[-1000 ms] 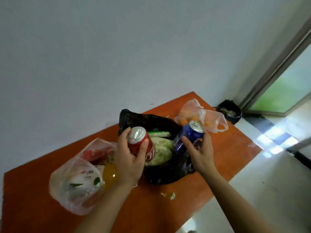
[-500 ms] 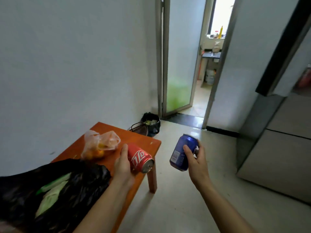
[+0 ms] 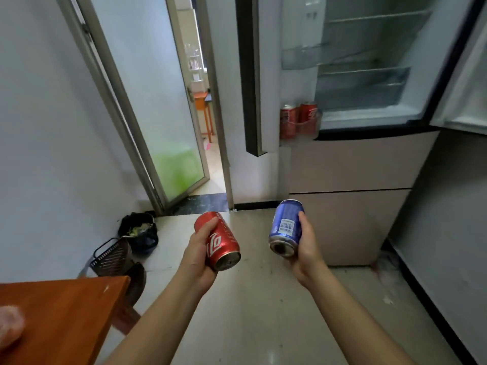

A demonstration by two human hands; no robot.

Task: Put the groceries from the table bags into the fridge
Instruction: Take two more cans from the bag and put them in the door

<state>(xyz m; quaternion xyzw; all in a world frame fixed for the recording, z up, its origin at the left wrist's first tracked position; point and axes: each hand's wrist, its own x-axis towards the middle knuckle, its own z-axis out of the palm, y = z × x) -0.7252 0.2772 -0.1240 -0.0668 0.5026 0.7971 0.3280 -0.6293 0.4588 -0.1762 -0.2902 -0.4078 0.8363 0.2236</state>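
Observation:
My left hand (image 3: 196, 255) grips a red can (image 3: 220, 241), tilted with its base toward me. My right hand (image 3: 307, 246) holds a blue can (image 3: 286, 227), also with its base toward me. Both cans hang over the floor in front of the fridge (image 3: 350, 164). The fridge's upper compartment (image 3: 369, 75) stands open, showing bare glass shelves. Two red cans (image 3: 297, 119) sit in the lowest rack of the open left door (image 3: 250, 75). Only a corner of the orange table (image 3: 60, 312) shows at lower left, with the edge of a plastic bag (image 3: 9, 327) on it.
A black waste bin (image 3: 138, 231) and a dark wire basket (image 3: 112, 256) stand on the floor by the wall at left. A glass door (image 3: 158, 101) leads into another room. The fridge's right door (image 3: 466, 75) hangs open at the right edge. Pale tiled floor lies between me and the fridge.
The view has swung right from the table and its bags to the open fridge. Both hands still carry their cans, now tipped forward with the bases toward me.

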